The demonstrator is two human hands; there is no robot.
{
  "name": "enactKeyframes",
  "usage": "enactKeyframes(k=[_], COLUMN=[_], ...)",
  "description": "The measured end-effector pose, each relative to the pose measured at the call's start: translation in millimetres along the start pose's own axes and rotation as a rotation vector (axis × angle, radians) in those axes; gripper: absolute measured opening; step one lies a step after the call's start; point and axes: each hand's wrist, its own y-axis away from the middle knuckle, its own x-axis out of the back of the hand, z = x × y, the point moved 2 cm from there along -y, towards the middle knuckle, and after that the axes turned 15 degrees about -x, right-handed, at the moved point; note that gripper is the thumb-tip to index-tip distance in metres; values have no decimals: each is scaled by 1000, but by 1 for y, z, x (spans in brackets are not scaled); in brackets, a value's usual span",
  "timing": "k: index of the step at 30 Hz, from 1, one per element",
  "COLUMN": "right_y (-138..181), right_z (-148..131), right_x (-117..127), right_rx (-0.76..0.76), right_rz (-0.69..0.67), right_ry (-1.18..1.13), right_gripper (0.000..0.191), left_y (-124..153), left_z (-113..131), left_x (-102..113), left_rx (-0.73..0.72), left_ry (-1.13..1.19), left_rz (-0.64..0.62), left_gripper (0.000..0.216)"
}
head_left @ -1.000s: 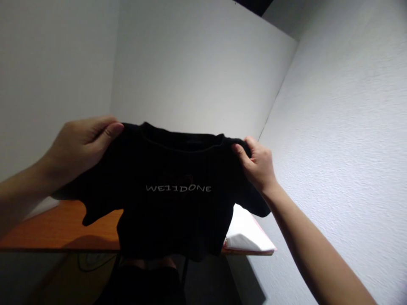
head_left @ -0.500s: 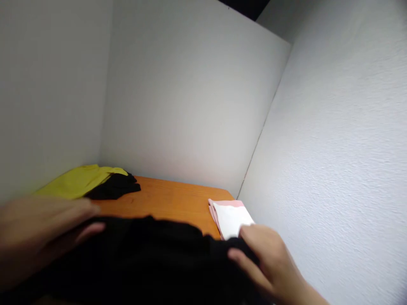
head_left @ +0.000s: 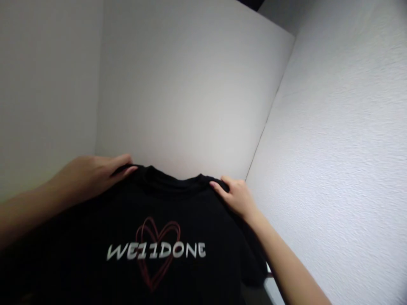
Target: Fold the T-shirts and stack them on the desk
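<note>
I hold a black T-shirt (head_left: 152,237) with both hands, spread out in front of me with the printed side toward me. The cloth is dark and plain, with a round ribbed collar (head_left: 173,183) at the top, between my two hands. My left hand (head_left: 92,176) lies on the left shoulder of the shirt, with the fingers (head_left: 125,169) stretched over the edge of the cloth and closed on it. My right hand (head_left: 237,197) grips the right shoulder, the fingertips pinching the cloth just beside the collar. On the chest a heart (head_left: 155,250) is drawn in thin red lines, like a quick sketch. Across the heart I can read white letters, "WE11DONE" (head_left: 155,250), in capitals. The shirt fills the lower part of the view. Behind it stand white walls (head_left: 190,93) that meet in a corner.
</note>
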Motion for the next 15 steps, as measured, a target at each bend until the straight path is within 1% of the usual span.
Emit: enactKeyframes(k=[1, 2, 3, 4, 5, 6, 8, 9, 10, 11, 13, 15], right_y=[-22, -40, -51, -55, -53, -45, -19, -3, 12, 25, 46, 59], right_z=[0, 1, 1, 1, 1, -1, -4, -6, -7, -8, -6, -3], right_x=[-19, -39, -61, -83, -106, -128, -171, -189, -205, -219, -238, -246], right_rx=[-44, -82, -111, -129, -141, -146, -115, -96, -73, -63, -74, -102], right_rz=[-20, -33, -48, -74, -117, -174, -328, -397, -463, -528, -625, -653], right_ry=[22, 30, 44, 72, 94, 105, 99, 88, 81, 74, 66, 64], right_gripper=[43, 39, 38, 43, 48, 51, 55, 59, 65, 71, 78, 80], left_y=[-21, -39, -51, -57, -56, -49, -24, -9, 6, 19, 39, 49], left_z=[2, 3, 3, 2, 1, 1, 3, 4, 5, 6, 7, 7], left_x=[-8, -21, -38, -59, -83, -108, -154, -174, -192, -207, -227, -235], left_rx=[-57, -85, -108, -109, -114, -131, -144, -131, -88, -41, 35, 64], left_ry=[-74, -97, -88, -71, -44, -12, 26, 50, 91, 129, 187, 206], left_rz=[-44, -52, -68, -105, -156, -214, -288, -337, -410, -481, -575, -593], left_gripper=[60, 59, 57, 55, 55, 55, 58, 61, 65, 69, 73, 73])
